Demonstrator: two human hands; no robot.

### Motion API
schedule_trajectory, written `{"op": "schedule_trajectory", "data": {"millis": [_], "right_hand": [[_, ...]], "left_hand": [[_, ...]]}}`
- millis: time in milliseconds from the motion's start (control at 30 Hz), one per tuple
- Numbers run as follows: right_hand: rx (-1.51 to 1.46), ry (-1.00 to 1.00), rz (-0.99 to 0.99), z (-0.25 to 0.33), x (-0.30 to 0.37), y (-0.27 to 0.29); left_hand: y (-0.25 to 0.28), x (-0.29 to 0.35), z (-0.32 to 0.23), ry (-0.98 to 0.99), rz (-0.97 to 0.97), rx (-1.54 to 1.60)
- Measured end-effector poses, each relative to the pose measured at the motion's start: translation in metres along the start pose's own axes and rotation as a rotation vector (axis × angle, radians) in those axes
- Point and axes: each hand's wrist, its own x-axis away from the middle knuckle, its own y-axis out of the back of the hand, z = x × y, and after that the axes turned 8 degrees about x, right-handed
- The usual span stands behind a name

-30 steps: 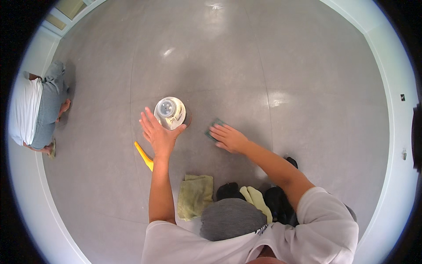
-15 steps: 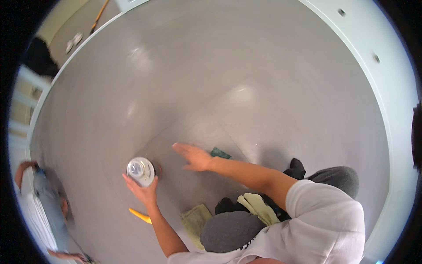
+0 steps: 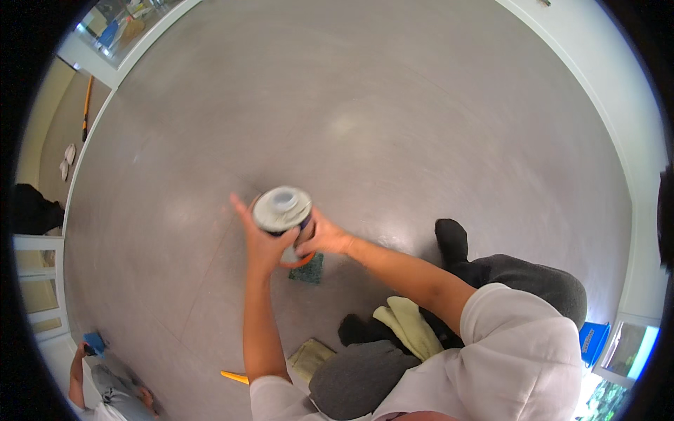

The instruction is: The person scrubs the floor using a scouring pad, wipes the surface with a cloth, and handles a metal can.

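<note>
Between my two hands is a round can (image 3: 283,208) with a pale top, a small cap in its middle and a dark side with an orange-red rim at the bottom. My left hand (image 3: 262,245) wraps its left and near side, one finger stretched out past it. On the right side my right hand (image 3: 324,236) grips the can, fingers curled against it. Just below the can a dark green scouring pad (image 3: 307,271) lies on the floor, partly behind the can's base. The can seems slightly tilted.
I sit on a grey floor (image 3: 421,140). By my legs lie an olive cloth (image 3: 309,359) and a pale yellow cloth (image 3: 408,327); a yellow handle (image 3: 234,377) pokes out beside my left arm. Another person (image 3: 116,386) works at the lower left. A blue container (image 3: 594,342) stands far right.
The can has moved right and away from me, above the scouring pad. My right hand, earlier apart with fingers stretched, now grips the can together with my left. The view has turned.
</note>
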Motion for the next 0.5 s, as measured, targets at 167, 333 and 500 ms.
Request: {"op": "schedule_trajectory", "data": {"millis": [167,333,500], "right_hand": [[-0.212,-0.009,-0.399,0.001,0.007,0.067],[-0.34,-0.079,-0.549,0.021,-0.005,0.1],[-0.331,-0.091,-0.624,0.018,0.0,0.118]], "left_hand": [[-0.086,-0.078,0.005,0.103,0.232,-0.103],[-0.132,-0.142,0.008,0.262,0.388,-0.199],[-0.152,-0.151,0.015,0.275,0.463,-0.226]]}}
